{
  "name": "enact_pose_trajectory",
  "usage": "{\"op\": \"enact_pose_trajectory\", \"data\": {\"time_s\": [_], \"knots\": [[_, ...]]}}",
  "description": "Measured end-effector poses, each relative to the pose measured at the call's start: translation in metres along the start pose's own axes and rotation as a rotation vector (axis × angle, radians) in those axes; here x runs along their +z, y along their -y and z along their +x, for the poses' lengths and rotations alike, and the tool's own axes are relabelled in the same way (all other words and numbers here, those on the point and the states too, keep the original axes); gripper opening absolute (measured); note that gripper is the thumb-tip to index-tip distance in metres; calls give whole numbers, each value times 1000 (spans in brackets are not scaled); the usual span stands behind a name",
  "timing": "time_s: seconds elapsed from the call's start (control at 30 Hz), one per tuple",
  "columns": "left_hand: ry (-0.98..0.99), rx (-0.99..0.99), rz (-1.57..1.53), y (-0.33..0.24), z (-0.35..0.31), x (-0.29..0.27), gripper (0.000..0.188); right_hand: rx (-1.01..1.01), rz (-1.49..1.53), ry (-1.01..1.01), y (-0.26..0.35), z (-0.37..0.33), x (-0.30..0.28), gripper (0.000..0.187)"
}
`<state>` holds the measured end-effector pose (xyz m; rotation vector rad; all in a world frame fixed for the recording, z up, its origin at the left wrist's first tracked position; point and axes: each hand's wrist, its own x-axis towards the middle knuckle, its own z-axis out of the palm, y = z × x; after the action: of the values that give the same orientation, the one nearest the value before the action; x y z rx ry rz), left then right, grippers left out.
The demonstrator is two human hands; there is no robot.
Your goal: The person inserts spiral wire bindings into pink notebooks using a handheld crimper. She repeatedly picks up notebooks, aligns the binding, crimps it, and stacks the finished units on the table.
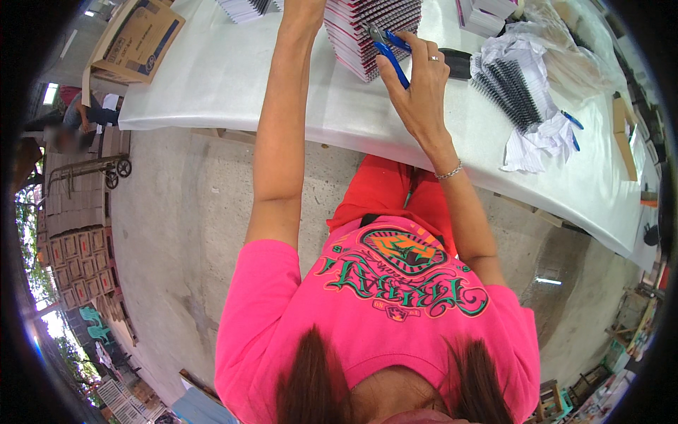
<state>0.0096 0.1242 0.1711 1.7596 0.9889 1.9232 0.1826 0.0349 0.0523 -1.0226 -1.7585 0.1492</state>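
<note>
In my right hand (422,99) is a pair of blue-handled wire cutters (393,63); the fingers are wrapped round the handles. The metal jaws lie against the coil bindings of a tall stack of spiral-bound notebooks (346,39) at the top of the table. Along the stack's left side reaches my left hand (304,10), its fingers cut off by the picture's upper edge, so I cannot tell whether it grips anything. A black object (455,63) lies just right of my right hand, its kind unclear.
Loose black binding coils (512,92) lie on crumpled white paper (538,148) at the right. Another blue-handled tool (573,121) is beside them. More books (487,15) stand at the back. A cardboard box (145,42) sits far left; a person (81,113) is beyond the table.
</note>
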Motion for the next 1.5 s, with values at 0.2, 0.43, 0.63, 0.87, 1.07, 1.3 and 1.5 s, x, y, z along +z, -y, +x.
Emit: {"op": "enact_pose_trajectory", "data": {"time_s": [0.2,0.43,0.63,0.87,1.07,1.3,1.5], "knots": [[12,-45,-45,-1,0,1,22,-24,-22,11,-5,-1,7,50],[-13,-1,-26,7,2,-1,22,14,-28,-22,-3,-5,7,53],[0,18,6,6,3,-1,21,-67,-94,-87,-2,-4,11,52],[-40,16,19,4,-1,3,22,780,1194,582,-9,8,-3,47],[-26,38,32,8,1,0,23,178,266,87,3,-1,-5,47],[11,-6,-12,5,1,1,23,-90,-99,-43,-5,-7,6,49],[-21,3,-5,4,1,2,23,210,246,211,-3,-5,4,42]]}}
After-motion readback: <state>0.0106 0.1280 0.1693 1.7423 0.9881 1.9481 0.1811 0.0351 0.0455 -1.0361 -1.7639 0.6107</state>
